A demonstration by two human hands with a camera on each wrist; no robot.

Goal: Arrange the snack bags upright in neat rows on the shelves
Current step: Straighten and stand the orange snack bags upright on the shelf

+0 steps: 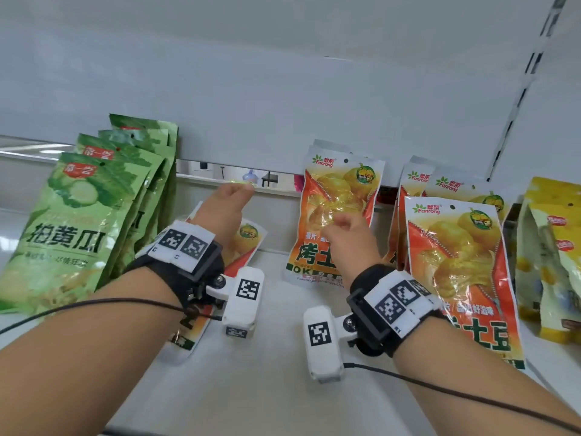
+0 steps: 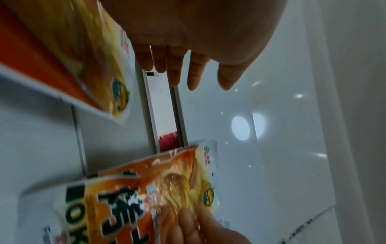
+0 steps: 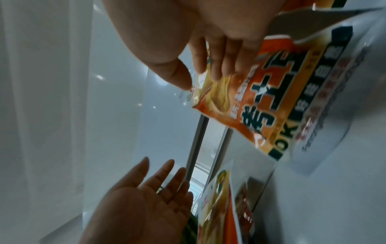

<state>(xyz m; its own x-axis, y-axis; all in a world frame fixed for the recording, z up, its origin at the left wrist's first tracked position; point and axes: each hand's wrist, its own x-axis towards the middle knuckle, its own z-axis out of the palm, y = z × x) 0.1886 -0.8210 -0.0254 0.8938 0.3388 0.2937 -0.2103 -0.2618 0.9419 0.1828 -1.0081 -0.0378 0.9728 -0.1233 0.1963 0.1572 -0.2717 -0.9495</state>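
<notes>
An orange chip bag (image 1: 333, 190) (image 2: 129, 198) (image 3: 271, 102) stands upright at the back of the white shelf (image 1: 267, 388), with another bag's edge showing behind it. My right hand (image 1: 341, 223) (image 3: 200, 74) holds it, fingers laid on its front and thumb at its edge. A second orange bag (image 1: 248, 234) (image 2: 62, 57) (image 3: 217, 206) lies flat on the shelf under my left wrist. Above it, my left hand (image 1: 242, 188) (image 2: 188, 79) (image 3: 165, 178) hovers with fingers straight and holds nothing.
Green cucumber bags (image 1: 72, 221) stand in a leaning row at the left. Up to three orange bags (image 1: 459, 247) stand in a row at the right, with yellow bags (image 1: 550, 262) beyond them. A gap (image 1: 220, 173) runs along the back panel.
</notes>
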